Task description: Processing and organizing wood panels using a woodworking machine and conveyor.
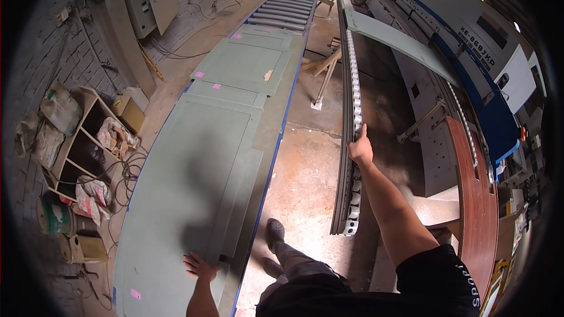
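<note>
My left hand [201, 266] lies palm down with fingers spread on a large grey-green panel [170, 182], near its lower right edge. Smaller grey-green panels [239, 58] lie beyond it in a row on the long blue-edged table, and small pink labels dot several of them. To the right, my right hand [361, 148] is closed over the dark rail [341, 194], which carries a line of white rollers [354, 76]. One digit points forward along the rollers; the undersides of the other fingers are hidden. Neither hand holds a loose object.
A roller conveyor [291, 1] continues beyond the panels. Another grey-green panel [399, 41] bridges the rail and the long white-and-blue machine [470, 38]. A reddish-brown board [473, 217] stands at right. Along the left wall are a wooden shelf [88, 126], cables and an open electrical cabinet [141, 3].
</note>
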The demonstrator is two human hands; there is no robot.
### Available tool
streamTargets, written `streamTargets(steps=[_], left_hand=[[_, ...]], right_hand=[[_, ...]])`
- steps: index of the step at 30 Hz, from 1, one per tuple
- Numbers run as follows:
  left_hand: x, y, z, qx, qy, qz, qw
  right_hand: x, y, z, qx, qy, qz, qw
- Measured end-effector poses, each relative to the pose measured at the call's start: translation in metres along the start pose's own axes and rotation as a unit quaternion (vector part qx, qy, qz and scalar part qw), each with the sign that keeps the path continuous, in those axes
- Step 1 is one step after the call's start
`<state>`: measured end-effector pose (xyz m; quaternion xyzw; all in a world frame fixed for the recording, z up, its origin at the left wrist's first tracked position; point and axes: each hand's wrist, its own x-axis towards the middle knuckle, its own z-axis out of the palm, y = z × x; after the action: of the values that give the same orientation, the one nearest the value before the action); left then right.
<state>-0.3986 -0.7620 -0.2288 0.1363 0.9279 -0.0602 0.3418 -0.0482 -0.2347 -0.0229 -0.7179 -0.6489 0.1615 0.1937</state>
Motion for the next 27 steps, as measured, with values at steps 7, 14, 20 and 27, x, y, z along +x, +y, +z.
streamTargets(steps=[7, 14, 20, 27], left_hand=[[-0.001, 0.003, -0.001, 0.009, 0.000, -0.009, 1.000], [-0.003, 0.004, -0.002, 0.009, -0.008, -0.014, 1.000], [-0.004, 0.004, -0.005, 0.001, -0.008, -0.004, 1.000], [-0.001, 0.005, -0.003, 0.015, 0.003, 0.000, 1.000]], right_hand=[[0.004, 0.003, 0.003, 0.005, -0.003, 0.001, 1.000], [0.004, 0.006, 0.004, -0.001, -0.018, -0.001, 1.000], [0.001, 0.000, 0.002, 0.001, -0.019, -0.010, 1.000], [-0.002, -0.005, -0.014, -0.004, -0.041, 0.028, 0.999]])
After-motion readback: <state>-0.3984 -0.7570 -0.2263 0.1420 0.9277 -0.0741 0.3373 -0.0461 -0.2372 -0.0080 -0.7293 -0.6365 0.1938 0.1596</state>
